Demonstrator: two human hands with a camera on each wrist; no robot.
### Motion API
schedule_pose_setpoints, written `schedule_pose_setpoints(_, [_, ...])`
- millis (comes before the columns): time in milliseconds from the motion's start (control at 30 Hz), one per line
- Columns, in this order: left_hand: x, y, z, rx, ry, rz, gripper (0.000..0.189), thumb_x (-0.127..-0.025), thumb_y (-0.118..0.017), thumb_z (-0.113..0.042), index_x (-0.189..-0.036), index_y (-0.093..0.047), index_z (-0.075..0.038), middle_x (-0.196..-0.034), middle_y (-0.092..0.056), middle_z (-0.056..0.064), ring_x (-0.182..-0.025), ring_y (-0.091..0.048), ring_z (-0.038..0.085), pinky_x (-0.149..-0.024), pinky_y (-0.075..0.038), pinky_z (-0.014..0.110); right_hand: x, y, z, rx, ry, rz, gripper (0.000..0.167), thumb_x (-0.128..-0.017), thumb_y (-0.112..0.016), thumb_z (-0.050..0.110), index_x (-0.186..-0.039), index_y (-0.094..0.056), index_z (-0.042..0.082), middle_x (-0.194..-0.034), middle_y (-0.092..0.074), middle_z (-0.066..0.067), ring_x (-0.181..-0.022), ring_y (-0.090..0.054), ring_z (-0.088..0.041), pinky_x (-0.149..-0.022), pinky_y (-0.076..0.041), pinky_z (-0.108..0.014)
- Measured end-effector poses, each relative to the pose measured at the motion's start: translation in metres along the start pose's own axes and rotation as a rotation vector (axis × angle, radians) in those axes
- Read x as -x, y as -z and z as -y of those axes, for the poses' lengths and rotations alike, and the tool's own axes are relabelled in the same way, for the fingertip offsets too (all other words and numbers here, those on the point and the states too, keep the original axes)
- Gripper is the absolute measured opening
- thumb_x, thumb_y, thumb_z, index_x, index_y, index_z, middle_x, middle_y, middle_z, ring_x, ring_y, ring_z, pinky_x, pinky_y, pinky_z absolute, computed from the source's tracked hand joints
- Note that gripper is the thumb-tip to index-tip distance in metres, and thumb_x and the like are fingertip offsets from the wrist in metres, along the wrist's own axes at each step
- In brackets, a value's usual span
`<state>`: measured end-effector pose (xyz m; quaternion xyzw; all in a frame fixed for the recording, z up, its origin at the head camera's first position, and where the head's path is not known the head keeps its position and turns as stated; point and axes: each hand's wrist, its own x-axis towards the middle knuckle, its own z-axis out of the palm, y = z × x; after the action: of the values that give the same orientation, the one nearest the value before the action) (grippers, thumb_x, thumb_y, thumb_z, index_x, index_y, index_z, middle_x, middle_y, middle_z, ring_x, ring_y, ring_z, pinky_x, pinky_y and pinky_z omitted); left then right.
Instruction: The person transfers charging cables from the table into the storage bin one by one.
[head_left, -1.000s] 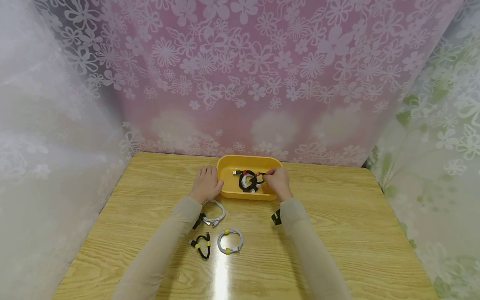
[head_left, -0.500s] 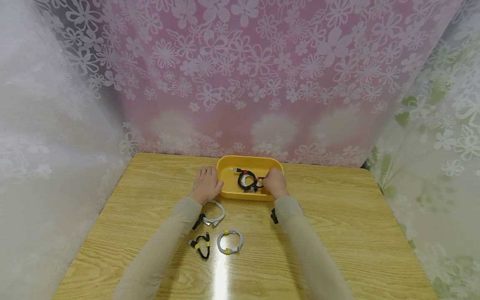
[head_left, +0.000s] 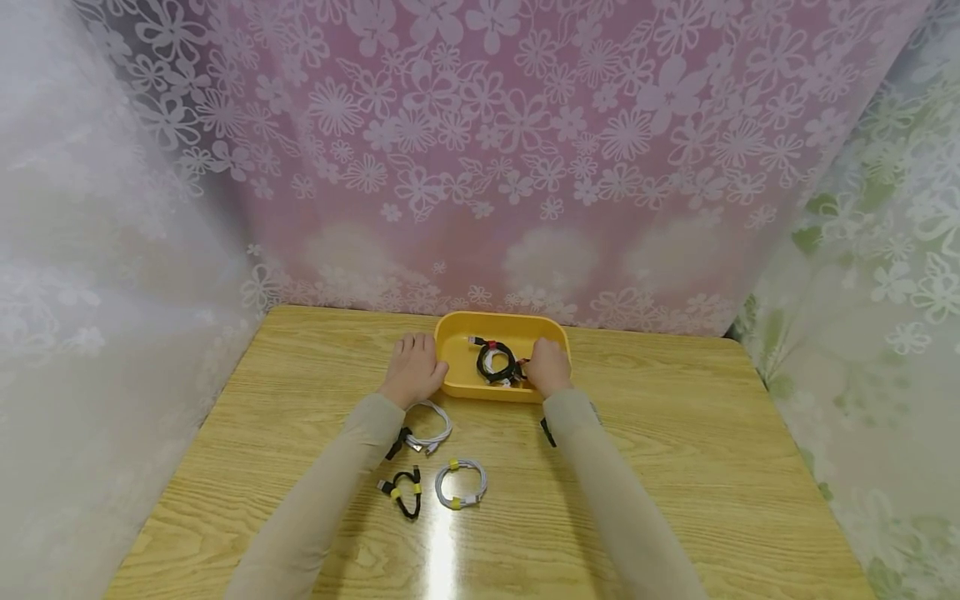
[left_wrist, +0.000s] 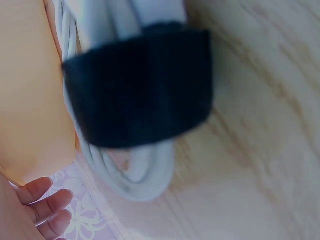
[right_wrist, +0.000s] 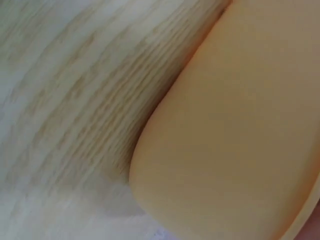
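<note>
My left hand [head_left: 410, 368] rests against the left end of a yellow bin [head_left: 480, 393], thumb at the rim and fingers stretched along the outside. In the left wrist view its fingers [left_wrist: 52, 207] lie beyond the bin's wall. My right hand [head_left: 548, 367] is down inside the bin at its right end, fingers curled, pinching a small black cable [head_left: 522, 367] with a red tie; its fingertips are hidden. Left of it in the bin lies a coiled black cable [head_left: 481, 365] with a red tie, over a white cable [head_left: 489, 360].
Beside my left wrist lies a coiled white cable [head_left: 448, 423] with a black strap [left_wrist: 140, 90]. Nearer on the wooden table [head_left: 675, 467] are a black cable [head_left: 415, 500] and a grey-white cable [head_left: 438, 485], both with yellow ties. A black-strapped item [head_left: 548, 433] shows partly under my right sleeve.
My right hand has moved down into the bin's right end, taking the small black cable with it. My left hand has stayed at the bin's left end.
</note>
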<state>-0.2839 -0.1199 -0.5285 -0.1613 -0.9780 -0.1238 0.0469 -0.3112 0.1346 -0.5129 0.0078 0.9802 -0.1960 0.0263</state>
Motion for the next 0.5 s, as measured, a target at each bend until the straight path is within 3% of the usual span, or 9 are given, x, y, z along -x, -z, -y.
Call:
schedule_pose_setpoints(300, [-0.0004,-0.0019,0.0012,0.001,-0.004,-0.005,0.018,-0.099,-0.044,-0.020,-0.093,-0.042,-0.003,-0.096,-0.042,0.016,-0.089,-0.034,0.032,-0.083,-0.027,0.043,0.0023,0.0015,0.0014,0.036,0.007,0.009,0.017,-0.090,-0.072,0.015,-0.083,-0.063,0.002,-0.067,-0.058,-0.010,-0.057,-0.054,-0.023,-0.050,-0.041,-0.034])
schedule_pose_setpoints(500, [-0.0014,-0.0044,0.0025,-0.003,-0.004,-0.009,0.018,-0.099,-0.044,-0.020,-0.092,-0.042,-0.004,-0.096,-0.043,0.016,-0.089,-0.034,0.032,-0.083,-0.027,0.043,0.0008,-0.0019,-0.0005,0.010,0.009,-0.010,0.021,-0.090,-0.070,0.013,-0.076,-0.059,0.003,-0.064,-0.052,-0.009,-0.052,-0.047,-0.020,-0.047,-0.037,-0.033])
